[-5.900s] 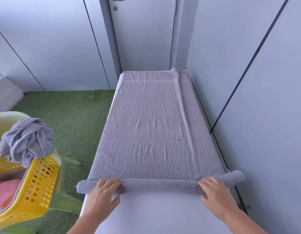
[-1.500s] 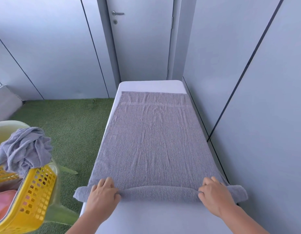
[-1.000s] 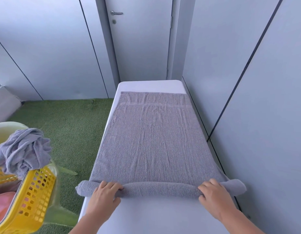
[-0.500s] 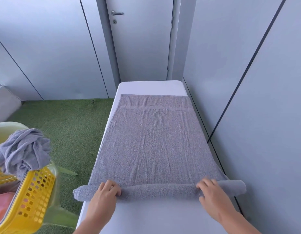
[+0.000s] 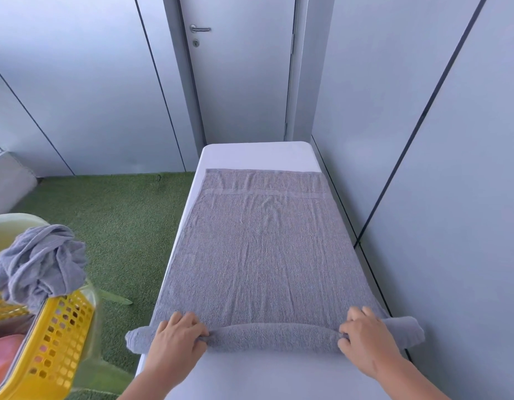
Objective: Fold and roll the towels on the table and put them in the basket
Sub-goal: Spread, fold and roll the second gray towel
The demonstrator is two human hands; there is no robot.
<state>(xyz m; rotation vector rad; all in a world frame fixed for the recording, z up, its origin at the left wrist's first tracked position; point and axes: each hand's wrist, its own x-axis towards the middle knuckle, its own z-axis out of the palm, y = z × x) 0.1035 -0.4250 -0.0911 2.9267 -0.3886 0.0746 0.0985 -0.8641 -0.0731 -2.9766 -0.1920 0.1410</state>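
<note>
A grey towel (image 5: 261, 249) lies flat along the narrow white table (image 5: 255, 154), its near end wound into a thick roll (image 5: 273, 337) that overhangs both table sides. My left hand (image 5: 175, 339) grips the roll near its left end, fingers curled over the top. My right hand (image 5: 365, 336) grips it near the right end in the same way. The yellow perforated basket (image 5: 48, 342) stands at the lower left with a crumpled grey towel (image 5: 39, 261) draped over its rim.
A grey wall (image 5: 437, 197) runs close along the table's right side. A closed door (image 5: 241, 67) stands beyond the far end. Green artificial turf (image 5: 111, 226) covers the floor on the left. Something pink (image 5: 2, 356) lies inside the basket, which sits on a pale green chair (image 5: 8, 223).
The roll has grown thicker and the flat part shorter, with the towel's far edge drawn toward me. Both hands have shifted their hold on the roll.
</note>
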